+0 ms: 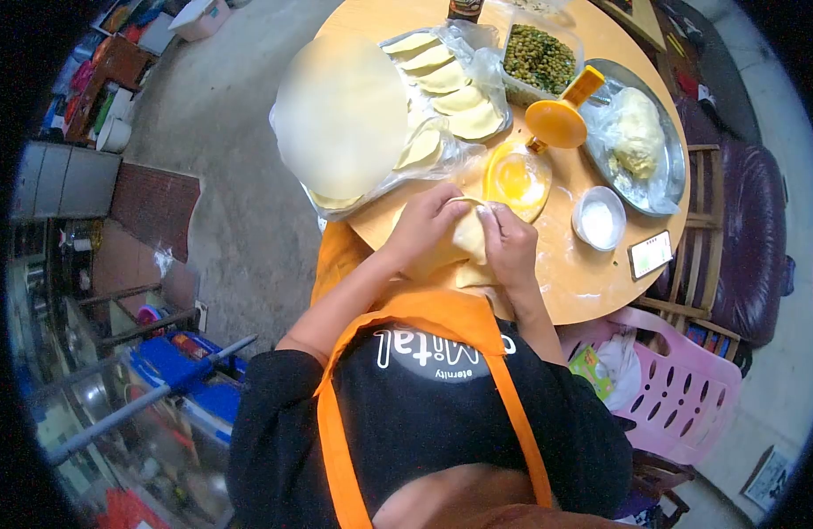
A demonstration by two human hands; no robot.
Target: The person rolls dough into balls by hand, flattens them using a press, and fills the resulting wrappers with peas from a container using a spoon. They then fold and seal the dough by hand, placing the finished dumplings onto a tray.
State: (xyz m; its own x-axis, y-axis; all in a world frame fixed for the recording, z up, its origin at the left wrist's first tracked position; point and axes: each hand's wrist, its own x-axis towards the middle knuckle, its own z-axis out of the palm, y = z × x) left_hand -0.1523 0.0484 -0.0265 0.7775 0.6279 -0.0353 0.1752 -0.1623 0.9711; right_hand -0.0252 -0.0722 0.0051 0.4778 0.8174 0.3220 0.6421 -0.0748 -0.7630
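Both my hands are closed on the upper edge of a pale yellow dough wrapper [468,240], near the table's front edge. My left hand [431,222] pinches its left side, and my right hand [510,242] grips its right side. The wrapper hangs down between them; what it may contain is hidden. Just beyond my right hand lies the round orange base of a dough press [518,180]. The press's orange top with its handle [558,122] is tilted away behind it. Folded half-moon dumplings [471,115] rest on a plastic-covered tray to the left.
A container of chopped green filling [540,57] stands at the back. On the right are a metal tray [673,189] with a dough lump [634,132], a bowl of white powder [599,220] and a phone [651,255]. A pink chair [680,397] stands close by. A blurred patch covers the table's left.
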